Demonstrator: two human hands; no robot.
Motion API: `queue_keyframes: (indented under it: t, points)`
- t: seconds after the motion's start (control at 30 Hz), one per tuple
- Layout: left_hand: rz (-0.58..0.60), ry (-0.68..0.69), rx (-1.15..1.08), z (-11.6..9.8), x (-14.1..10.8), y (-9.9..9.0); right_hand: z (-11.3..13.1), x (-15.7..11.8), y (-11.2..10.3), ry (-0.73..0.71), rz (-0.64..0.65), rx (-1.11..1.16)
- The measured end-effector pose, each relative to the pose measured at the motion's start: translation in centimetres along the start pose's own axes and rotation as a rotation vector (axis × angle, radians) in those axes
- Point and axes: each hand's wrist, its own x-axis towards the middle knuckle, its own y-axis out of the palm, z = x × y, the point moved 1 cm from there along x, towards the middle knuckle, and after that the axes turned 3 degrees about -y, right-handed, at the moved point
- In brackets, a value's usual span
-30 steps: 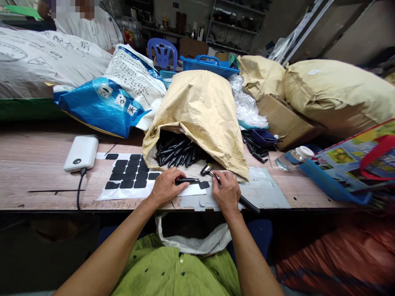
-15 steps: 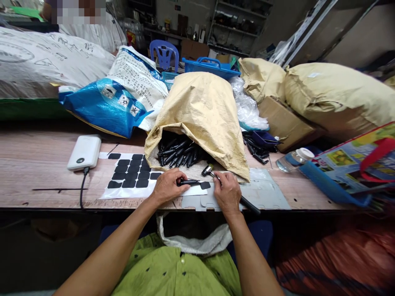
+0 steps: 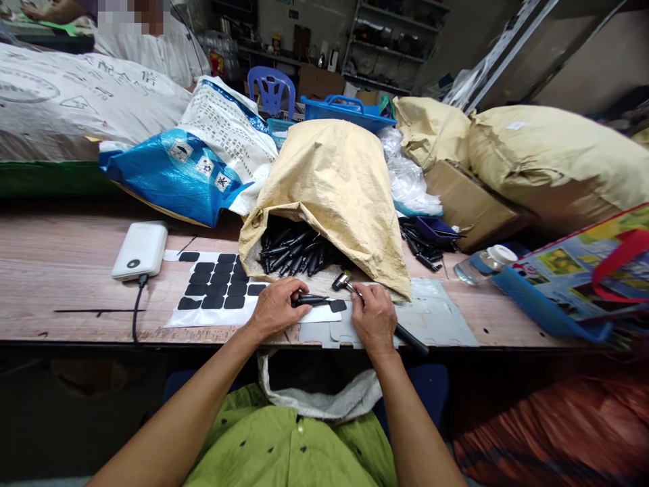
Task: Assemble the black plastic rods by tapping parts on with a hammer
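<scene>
My left hand [image 3: 278,304] is closed, thumb and fingers pinching a slim black pen-like piece [image 3: 311,299] that points right, low over the work surface. A black rounded sticker [image 3: 338,306] lies at its tip. My right hand [image 3: 374,314] is wrapped around a small hammer [image 3: 343,281]; its metal head points left and its black handle sticks out below the palm. Left of my hands lies a white sheet [image 3: 215,314] with rows of black stickers. Just beyond them, a tan woven sack [image 3: 329,162] gapes open, showing many black pen-like pieces [image 3: 291,256].
A white power bank [image 3: 140,250] with a cable sits at left. To the right are a clear bottle [image 3: 484,264], more black pieces [image 3: 420,247], a cardboard box [image 3: 466,203] and a colourful bag [image 3: 583,270]. A white-rimmed sack opening [image 3: 324,402] hangs below the table edge.
Both hands keep nearly the same place and grip. The view has shifted very slightly, and at the upper left another person's arm shows more.
</scene>
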Motion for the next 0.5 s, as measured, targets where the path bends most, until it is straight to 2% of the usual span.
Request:
queue_keyframes:
  t: [0.17, 0.27, 0.37, 0.5]
  points:
    - [0.016, -0.006, -0.022, 0.1, 0.1, 0.0, -0.6, 0.6, -0.4, -0.004, 0.022, 0.052]
    - [0.020, -0.012, -0.038, 0.2, 0.2, 0.1, -0.4, 1.1, -1.6, 0.007, -0.028, 0.189]
    - [0.017, -0.017, -0.042, 0.2, 0.2, 0.1, 0.9, 1.2, -2.9, -0.015, -0.050, 0.374]
    - [0.025, -0.024, -0.053, 0.2, 0.2, 0.0, 3.6, 0.1, -3.8, -0.052, 0.034, 0.487]
